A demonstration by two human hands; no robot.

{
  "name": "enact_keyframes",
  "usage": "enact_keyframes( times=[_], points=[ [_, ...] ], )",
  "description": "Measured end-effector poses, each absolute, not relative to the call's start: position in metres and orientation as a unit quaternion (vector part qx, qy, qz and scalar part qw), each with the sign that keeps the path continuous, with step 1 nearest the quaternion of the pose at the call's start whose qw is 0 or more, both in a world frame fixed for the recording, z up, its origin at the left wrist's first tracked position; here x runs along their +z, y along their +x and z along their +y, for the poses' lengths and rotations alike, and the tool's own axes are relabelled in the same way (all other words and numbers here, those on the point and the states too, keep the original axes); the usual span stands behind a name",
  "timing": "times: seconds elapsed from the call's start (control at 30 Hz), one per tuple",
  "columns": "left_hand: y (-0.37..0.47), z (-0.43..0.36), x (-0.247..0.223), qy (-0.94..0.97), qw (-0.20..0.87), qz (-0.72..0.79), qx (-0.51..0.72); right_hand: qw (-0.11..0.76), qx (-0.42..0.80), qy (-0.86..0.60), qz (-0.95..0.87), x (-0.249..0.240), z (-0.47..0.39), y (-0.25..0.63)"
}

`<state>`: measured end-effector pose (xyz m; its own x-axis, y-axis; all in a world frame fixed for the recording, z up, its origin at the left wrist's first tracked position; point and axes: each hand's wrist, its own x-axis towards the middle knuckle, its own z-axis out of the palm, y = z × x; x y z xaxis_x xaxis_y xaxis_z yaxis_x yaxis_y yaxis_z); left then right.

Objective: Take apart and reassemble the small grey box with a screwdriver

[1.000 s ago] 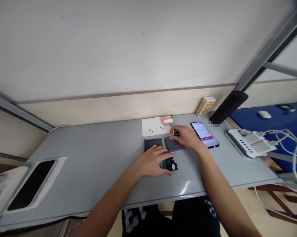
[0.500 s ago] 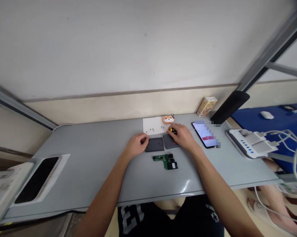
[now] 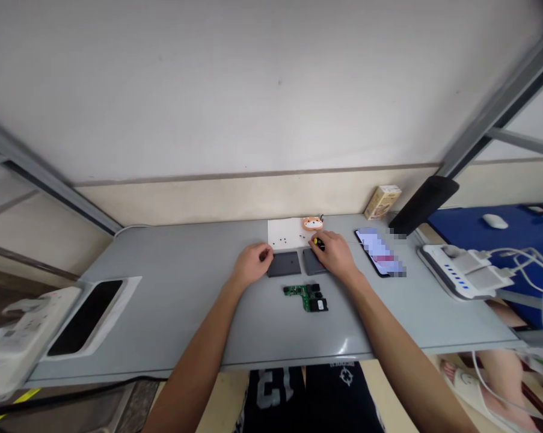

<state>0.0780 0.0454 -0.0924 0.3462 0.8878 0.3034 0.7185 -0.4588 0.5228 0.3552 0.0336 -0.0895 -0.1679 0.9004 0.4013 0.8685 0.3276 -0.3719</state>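
My left hand (image 3: 254, 264) rests at the left edge of a flat dark casing half (image 3: 284, 264). Its fingers are pinched together around a small dark thing I cannot make out. My right hand (image 3: 337, 255) is closed on a screwdriver (image 3: 317, 242) with a yellow and black handle end. Under that hand lies a second dark casing piece (image 3: 313, 263), partly covered. Several tiny dark screws (image 3: 284, 240) are scattered on a white sheet (image 3: 275, 227) behind the casing pieces. Nearer to me lies a green circuit board (image 3: 306, 297) with black connectors.
An orange animal-faced case (image 3: 312, 224) sits on the sheet's back right. To the right are a lit phone (image 3: 379, 252), a small carton (image 3: 382, 202) and a power strip (image 3: 451, 273) with cables. On the left lie a dark phone (image 3: 87, 317) and another power strip (image 3: 50, 325).
The whole view has shifted a little. My right hand has turned slightly around the screwdriver and covers the second casing piece a bit differently. The left hand stays beside the first piece.
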Motion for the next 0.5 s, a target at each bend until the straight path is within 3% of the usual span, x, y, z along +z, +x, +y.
enact_keyframes(
  times=[0.2, 0.5],
  points=[
    [0.07, 0.053, -0.099, 0.785, 0.096, 0.523, 0.318, 0.305, -0.002, -0.602, -0.738, -0.091, 0.032, 0.353],
    [0.065, 0.052, -0.109, 0.811, 0.031, 0.534, 0.236, 0.328, 0.006, -0.6, -0.73, -0.084, 0.03, 0.36]
  ],
)
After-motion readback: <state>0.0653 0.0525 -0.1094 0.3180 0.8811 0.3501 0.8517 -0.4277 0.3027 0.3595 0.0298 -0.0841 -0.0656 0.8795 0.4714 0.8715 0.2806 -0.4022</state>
